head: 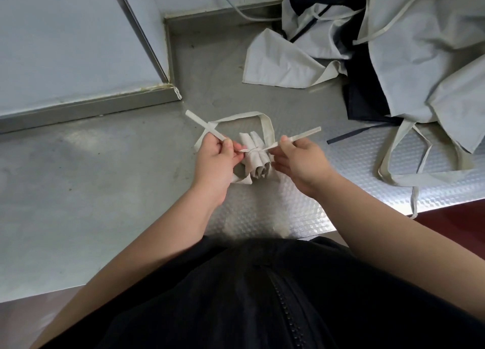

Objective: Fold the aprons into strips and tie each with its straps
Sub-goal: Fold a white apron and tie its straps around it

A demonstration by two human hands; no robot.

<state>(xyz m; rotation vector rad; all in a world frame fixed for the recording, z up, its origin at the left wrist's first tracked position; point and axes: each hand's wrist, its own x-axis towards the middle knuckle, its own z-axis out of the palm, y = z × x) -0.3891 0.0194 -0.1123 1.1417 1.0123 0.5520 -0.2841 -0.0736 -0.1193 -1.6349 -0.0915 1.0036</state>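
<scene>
A beige apron folded into a short thick bundle (256, 161) lies on the steel counter (105, 180) in front of me. Its thin straps cross in a knot on top of the bundle. My left hand (215, 162) pinches the left strap (202, 124), whose free end sticks up to the left. My right hand (299, 162) pinches the right strap (304, 134), whose end points to the right. Both straps are pulled taut away from the knot. The apron's wide neck loop (263, 120) lies flat behind the bundle.
A heap of unfolded beige and dark navy aprons (393, 46) covers the counter's back right, with loose straps (393, 162) trailing over the front edge. A raised steel ledge (86, 107) and wall panel stand at the left. A grey cable (236, 10) runs along the back.
</scene>
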